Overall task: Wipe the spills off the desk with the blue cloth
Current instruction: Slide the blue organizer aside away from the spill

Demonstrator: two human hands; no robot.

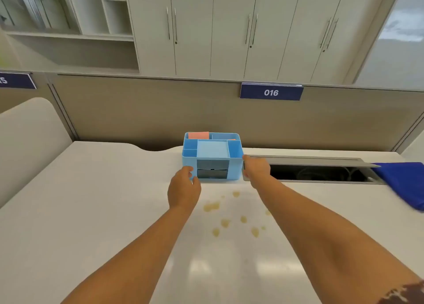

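Now, eyes on the blue cloth (403, 184): it lies bunched at the far right edge of the table (91, 212), partly cut off by the frame, its near end draped past the open cable tray (321, 173) set into the tabletop. Its long axis runs from the tray's corner down and toward the right edge of view. Nothing is touching it.

Move inward and you meet the spills (226, 216), a scatter of yellowish drops and one larger patch, sitting on the table between the two forearms, just in front of the light blue organizer (213, 157).

And that organizer is where both grips are busy. The left hand (183, 189) curls its fingers against the box's front left corner; the right hand (255, 170) presses flat on its right side wall. So both are closed around the organizer, neither on the cloth.

The relation that matters: the cloth lies well off to the right of the right hand, beyond the whole length of the tray, and far from the left hand. The right hand looks the natural one to reach for it, travelling rightward along the tray. Wiping has not begun.
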